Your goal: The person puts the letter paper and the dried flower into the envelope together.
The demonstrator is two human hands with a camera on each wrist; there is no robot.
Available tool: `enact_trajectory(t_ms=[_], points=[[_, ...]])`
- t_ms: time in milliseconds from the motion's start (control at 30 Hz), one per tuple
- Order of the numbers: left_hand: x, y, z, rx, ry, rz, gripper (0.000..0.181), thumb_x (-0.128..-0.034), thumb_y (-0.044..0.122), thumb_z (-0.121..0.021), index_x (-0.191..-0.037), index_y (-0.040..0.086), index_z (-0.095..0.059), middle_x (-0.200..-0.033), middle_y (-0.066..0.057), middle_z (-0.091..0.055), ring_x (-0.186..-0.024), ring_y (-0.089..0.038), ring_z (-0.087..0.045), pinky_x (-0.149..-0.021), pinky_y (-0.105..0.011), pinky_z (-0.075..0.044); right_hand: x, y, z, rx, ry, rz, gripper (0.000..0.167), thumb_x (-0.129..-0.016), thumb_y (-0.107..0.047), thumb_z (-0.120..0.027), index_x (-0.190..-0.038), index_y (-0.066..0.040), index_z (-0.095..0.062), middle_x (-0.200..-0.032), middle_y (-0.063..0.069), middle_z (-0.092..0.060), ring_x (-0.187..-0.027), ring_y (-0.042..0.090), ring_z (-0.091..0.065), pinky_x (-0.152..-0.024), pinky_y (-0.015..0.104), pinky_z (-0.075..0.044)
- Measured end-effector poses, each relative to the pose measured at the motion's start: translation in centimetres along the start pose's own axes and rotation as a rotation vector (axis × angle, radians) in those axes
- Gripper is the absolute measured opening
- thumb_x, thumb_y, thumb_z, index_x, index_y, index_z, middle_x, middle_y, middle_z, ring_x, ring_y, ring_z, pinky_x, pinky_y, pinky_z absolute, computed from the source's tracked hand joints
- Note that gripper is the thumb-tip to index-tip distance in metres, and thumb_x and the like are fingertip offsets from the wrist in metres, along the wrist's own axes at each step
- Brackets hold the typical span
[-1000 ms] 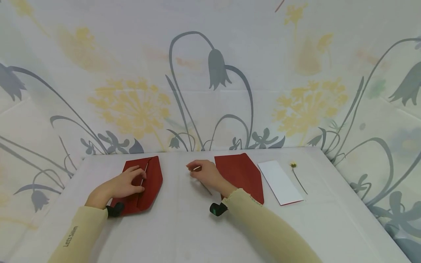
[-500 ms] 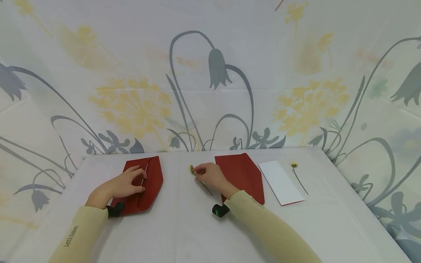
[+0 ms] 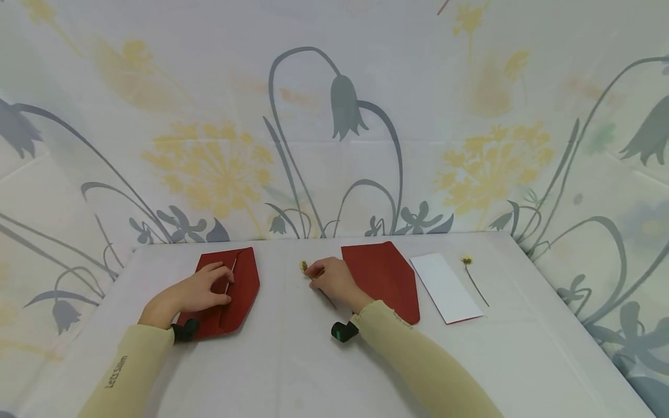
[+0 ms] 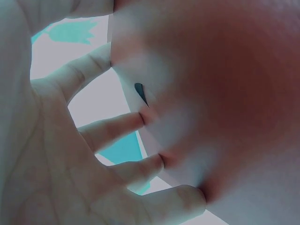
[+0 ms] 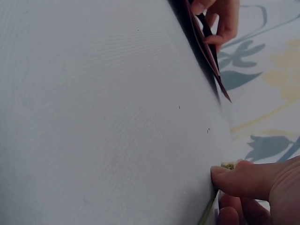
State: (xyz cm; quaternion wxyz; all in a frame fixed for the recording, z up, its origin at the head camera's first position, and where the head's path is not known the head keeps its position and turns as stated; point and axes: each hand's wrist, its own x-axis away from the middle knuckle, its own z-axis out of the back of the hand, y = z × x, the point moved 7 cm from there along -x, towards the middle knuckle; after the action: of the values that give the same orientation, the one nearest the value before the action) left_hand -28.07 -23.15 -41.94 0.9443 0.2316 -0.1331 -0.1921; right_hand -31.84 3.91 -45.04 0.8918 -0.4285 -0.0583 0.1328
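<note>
On the left of the table lies a red envelope (image 3: pixel 245 290) with a thin white edge (image 3: pixel 227 284) showing at its opening. My left hand (image 3: pixel 195 292) rests over it, fingers spread; in the left wrist view the fingertips of this hand (image 4: pixel 103 154) touch a blurred reddish surface (image 4: pixel 253 103). Further right, thumb and fingers of my right hand (image 3: pixel 337 281) pinch a small flower (image 3: pixel 304 266) just below its yellowish head. The right wrist view shows its green stem (image 5: pixel 208 206) sloping down from the pinching hand (image 5: pixel 258 187).
A second red envelope (image 3: pixel 384 278) lies beside my right hand, partly behind the wrist. Right of it are a white card (image 3: pixel 446 289) with a red lower edge and another yellow flower (image 3: pixel 477 285). Patterned fabric (image 3: pixel 313 145) hangs behind the white table (image 3: pixel 292 371).
My right hand has shifted slightly right, and the flower's head, earlier covered by the fingers, shows past the fingertips. My left hand has stayed on the envelope.
</note>
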Motion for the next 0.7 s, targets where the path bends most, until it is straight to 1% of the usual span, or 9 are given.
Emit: enact_trajectory(t_ms=[100, 200, 333, 433, 600, 700], points=[[0.0, -0.1, -0.1, -0.004, 0.0, 0.008, 0.029, -0.0863, 0.021, -0.072, -0.11, 0.011, -0.057, -0.147, -0.038, -0.029, -0.135, -0.057, -0.028, -0.1, -0.068, -0.035, -0.1, 0.3, 0.0, -0.027, 0.011, -0.003, 0.018, -0.081, -0.002, -0.079, -0.096, -0.01, -0.076, -0.082, -0.004, -0.067, -0.077, 0.012, -0.06, -0.067, 0.026, -0.05], [-0.2, -0.3, -0.1, -0.008, 0.002, 0.007, 0.029, -0.0859, 0.021, -0.072, -0.109, 0.011, -0.057, -0.147, -0.038, -0.029, -0.135, -0.057, -0.028, -0.1, -0.068, -0.035, -0.3, 0.5, 0.1, -0.018, 0.02, -0.008, 0.018, -0.081, -0.003, -0.079, -0.096, -0.012, -0.076, -0.081, -0.005, -0.067, -0.076, 0.011, -0.06, -0.066, 0.026, -0.05], [-0.4, -0.5, -0.1, -0.012, 0.006, 0.002, 0.029, -0.0851, 0.021, -0.072, -0.108, 0.011, -0.057, -0.147, -0.038, -0.03, -0.136, -0.057, -0.027, -0.1, -0.068, -0.035, -0.4, 0.2, 0.1, 0.081, 0.025, 0.018, 0.013, -0.083, -0.006, -0.077, -0.093, -0.014, -0.075, -0.08, -0.007, -0.065, -0.076, 0.011, -0.058, -0.066, 0.026, -0.048], [-0.4, -0.6, -0.1, -0.01, 0.007, 0.003, 0.028, -0.0852, 0.02, -0.072, -0.108, 0.012, -0.058, -0.147, -0.038, -0.03, -0.136, -0.057, -0.027, -0.1, -0.067, -0.035, -0.3, -0.1, -0.1, 0.146, 0.015, 0.029, 0.01, -0.086, -0.007, -0.073, -0.092, -0.015, -0.073, -0.08, -0.007, -0.063, -0.077, 0.011, -0.056, -0.067, 0.025, -0.047], [-0.3, -0.6, -0.1, -0.005, 0.005, 0.003, 0.028, -0.0852, 0.02, -0.071, -0.109, 0.011, -0.058, -0.147, -0.038, -0.03, -0.135, -0.057, -0.028, -0.1, -0.067, -0.035, 0.0, -0.7, -0.6, 0.171, -0.028, 0.004, 0.009, -0.091, -0.005, -0.066, -0.092, -0.014, -0.068, -0.08, -0.004, -0.06, -0.076, 0.014, -0.054, -0.064, 0.026, -0.044], [-0.3, -0.5, -0.2, 0.002, 0.007, 0.003, 0.029, -0.0859, 0.021, -0.071, -0.11, 0.011, -0.058, -0.147, -0.038, -0.031, -0.134, -0.056, -0.03, -0.101, -0.067, -0.035, 0.0, -0.8, -0.9, 0.183, -0.046, -0.004, 0.01, -0.093, -0.005, -0.063, -0.094, -0.014, -0.064, -0.082, -0.003, -0.06, -0.077, 0.014, -0.054, -0.066, 0.027, -0.045]])
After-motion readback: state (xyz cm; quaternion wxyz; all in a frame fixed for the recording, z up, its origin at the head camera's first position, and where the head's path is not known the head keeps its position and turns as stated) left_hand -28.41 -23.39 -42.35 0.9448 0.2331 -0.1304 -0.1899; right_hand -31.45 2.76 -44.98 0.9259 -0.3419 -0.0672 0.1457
